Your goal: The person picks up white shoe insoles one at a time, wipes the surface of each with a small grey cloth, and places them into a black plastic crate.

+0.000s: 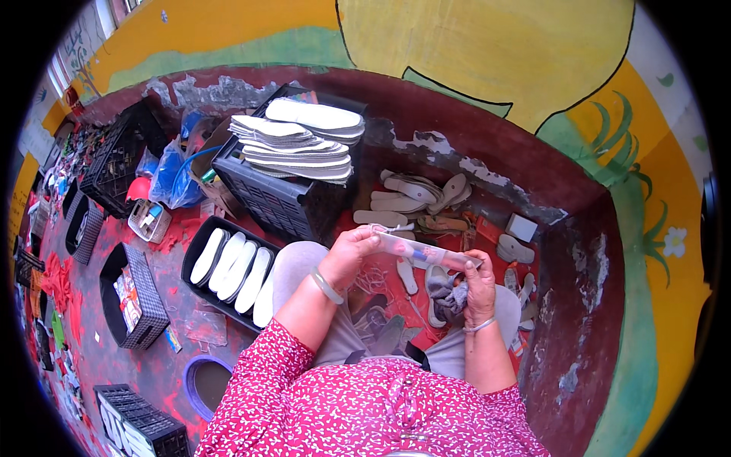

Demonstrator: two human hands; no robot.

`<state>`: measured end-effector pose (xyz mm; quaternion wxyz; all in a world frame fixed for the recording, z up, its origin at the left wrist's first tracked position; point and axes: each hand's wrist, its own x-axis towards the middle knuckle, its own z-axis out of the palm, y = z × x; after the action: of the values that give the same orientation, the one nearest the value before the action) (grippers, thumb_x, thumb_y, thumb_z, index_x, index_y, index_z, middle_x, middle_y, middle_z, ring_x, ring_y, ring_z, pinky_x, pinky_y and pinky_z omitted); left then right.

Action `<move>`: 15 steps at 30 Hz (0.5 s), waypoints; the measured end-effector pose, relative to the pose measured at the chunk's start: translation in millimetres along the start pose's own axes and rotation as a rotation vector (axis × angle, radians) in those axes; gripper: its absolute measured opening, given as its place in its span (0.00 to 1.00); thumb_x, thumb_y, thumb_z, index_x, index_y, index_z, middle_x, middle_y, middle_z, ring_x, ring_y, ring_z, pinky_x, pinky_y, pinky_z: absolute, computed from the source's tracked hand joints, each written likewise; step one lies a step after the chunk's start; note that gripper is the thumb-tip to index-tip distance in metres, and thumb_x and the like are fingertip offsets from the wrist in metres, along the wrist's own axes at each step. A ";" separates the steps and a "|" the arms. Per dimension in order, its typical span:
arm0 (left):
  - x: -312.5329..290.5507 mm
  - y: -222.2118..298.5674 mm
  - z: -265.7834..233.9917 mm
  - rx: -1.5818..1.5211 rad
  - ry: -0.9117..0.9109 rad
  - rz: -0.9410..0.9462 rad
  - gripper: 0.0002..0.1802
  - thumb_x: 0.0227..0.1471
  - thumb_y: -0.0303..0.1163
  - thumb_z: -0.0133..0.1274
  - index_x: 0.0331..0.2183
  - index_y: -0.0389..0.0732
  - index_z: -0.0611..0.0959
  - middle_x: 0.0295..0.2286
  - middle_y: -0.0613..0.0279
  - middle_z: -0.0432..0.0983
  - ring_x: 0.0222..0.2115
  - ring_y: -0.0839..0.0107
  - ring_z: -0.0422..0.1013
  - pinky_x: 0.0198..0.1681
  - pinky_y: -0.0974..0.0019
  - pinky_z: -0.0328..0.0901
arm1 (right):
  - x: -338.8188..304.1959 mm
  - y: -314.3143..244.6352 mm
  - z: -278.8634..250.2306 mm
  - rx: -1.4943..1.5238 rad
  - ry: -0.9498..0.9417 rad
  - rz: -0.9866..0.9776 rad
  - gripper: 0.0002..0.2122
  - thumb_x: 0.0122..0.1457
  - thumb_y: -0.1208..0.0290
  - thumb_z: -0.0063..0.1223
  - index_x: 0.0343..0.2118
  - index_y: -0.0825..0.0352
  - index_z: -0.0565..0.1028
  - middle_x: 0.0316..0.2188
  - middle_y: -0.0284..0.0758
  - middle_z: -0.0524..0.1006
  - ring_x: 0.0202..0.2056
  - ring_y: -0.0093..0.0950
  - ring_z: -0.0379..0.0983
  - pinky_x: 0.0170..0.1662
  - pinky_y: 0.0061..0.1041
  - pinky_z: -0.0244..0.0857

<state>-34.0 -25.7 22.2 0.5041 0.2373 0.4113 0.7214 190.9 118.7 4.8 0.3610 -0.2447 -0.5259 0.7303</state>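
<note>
Both the left hand and right hand pinch one end each of a clear strip above the knees, its coloured bits too small to make out. Grey cloth sits partly hidden behind the right hand, then it's blotchy red-and-grey floor, a peeling maroon wall and a black crate cut off at the bottom.

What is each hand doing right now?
Left hand: closed, holding one end of a pale patterned strip.
Right hand: closed, holding the strip's other end.
</note>
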 end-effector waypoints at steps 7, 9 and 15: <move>9.8 -18.0 -15.3 0.246 0.075 -0.087 0.09 0.54 0.26 0.47 0.37 0.36 0.78 0.28 0.69 0.74 0.30 0.80 0.69 0.36 0.76 0.64 | -1.4 4.2 3.9 -0.043 0.008 -0.015 0.08 0.60 0.69 0.48 0.41 0.62 0.68 0.35 0.30 0.74 0.27 0.16 0.69 0.27 0.13 0.62; 9.8 -18.5 -13.3 0.150 0.125 -0.064 0.07 0.52 0.25 0.49 0.34 0.35 0.79 0.28 0.67 0.74 0.29 0.80 0.69 0.36 0.77 0.64 | -1.5 2.7 4.7 -0.050 0.001 -0.010 0.08 0.60 0.69 0.48 0.41 0.62 0.68 0.34 0.31 0.75 0.26 0.17 0.69 0.26 0.13 0.62; 19.5 -41.5 -20.1 0.622 0.551 0.467 0.07 0.38 0.27 0.63 0.22 0.35 0.81 0.32 0.62 0.70 0.30 0.74 0.69 0.35 0.74 0.65 | -1.7 2.9 5.3 -0.014 -0.018 0.025 0.10 0.60 0.67 0.49 0.42 0.63 0.68 0.31 0.33 0.75 0.25 0.17 0.70 0.24 0.12 0.62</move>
<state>-34.5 -8.5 -24.8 0.1057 0.2628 0.6619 0.6940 187.2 113.7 3.8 0.3454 -0.2473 -0.5310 0.7332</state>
